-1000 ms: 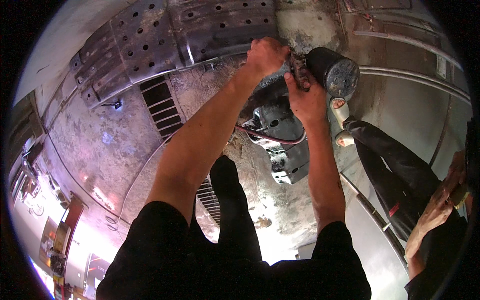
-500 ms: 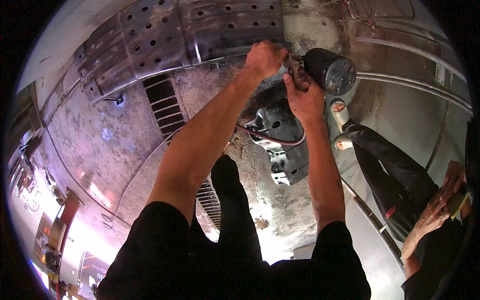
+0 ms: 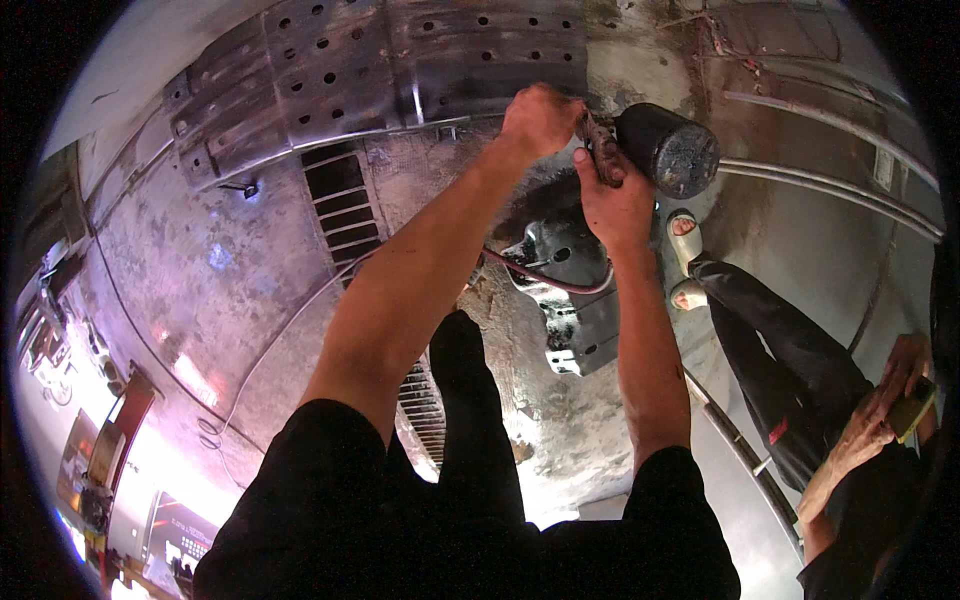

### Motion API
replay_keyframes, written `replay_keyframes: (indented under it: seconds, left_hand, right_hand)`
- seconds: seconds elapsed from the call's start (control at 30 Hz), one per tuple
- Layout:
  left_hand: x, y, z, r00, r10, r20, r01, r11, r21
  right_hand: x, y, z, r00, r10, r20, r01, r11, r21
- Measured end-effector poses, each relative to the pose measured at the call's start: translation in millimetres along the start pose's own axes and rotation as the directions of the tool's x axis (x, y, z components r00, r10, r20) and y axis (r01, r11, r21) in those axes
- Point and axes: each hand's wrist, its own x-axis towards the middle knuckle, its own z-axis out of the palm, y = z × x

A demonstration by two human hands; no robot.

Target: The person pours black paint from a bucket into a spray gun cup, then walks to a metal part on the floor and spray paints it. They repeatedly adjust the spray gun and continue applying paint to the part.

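A grimy spray gun (image 3: 605, 150) with a black cylindrical canister (image 3: 686, 160) is held out over the floor. My right hand (image 3: 620, 208) is closed round its body, the thumb pointing up along it. A dark red hose (image 3: 560, 285) runs up to the underside of that hand. At the gun's left end my left hand (image 3: 540, 120) is closed, its fingertips against the tool; the exact part they pinch is hidden. Below the gun, a black metal plate (image 3: 590, 330) with holes and shiny wet-looking patches lies on the floor.
A long dark perforated metal panel (image 3: 370, 70) stretches across the far side. Floor grates (image 3: 343, 200) lie left of my arms, with a thin cable (image 3: 262, 365) crossing the floor. Metal pipes (image 3: 830, 185) run at right. A person in dark trousers (image 3: 780, 350) stands there holding a phone (image 3: 910, 412).
The whole scene has shifted slightly right in the picture. Both my hands stay on the spray gun, with its canister turned very little.
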Motion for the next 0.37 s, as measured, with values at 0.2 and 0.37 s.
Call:
replay_keyframes:
  seconds: [0.2,0.37]
  left_hand:
    - [0,-7,-3,0.999,0.032,-0.012,-0.031,0.999,0.036]
    - [0,-10,-5,1.000,0.009,-0.002,-0.009,0.999,0.042]
  right_hand:
    - [0,-13,-1,1.000,0.010,0.009,-0.011,0.999,0.038]
    - [1,-15,-2,0.995,0.051,0.085,-0.053,0.998,0.022]
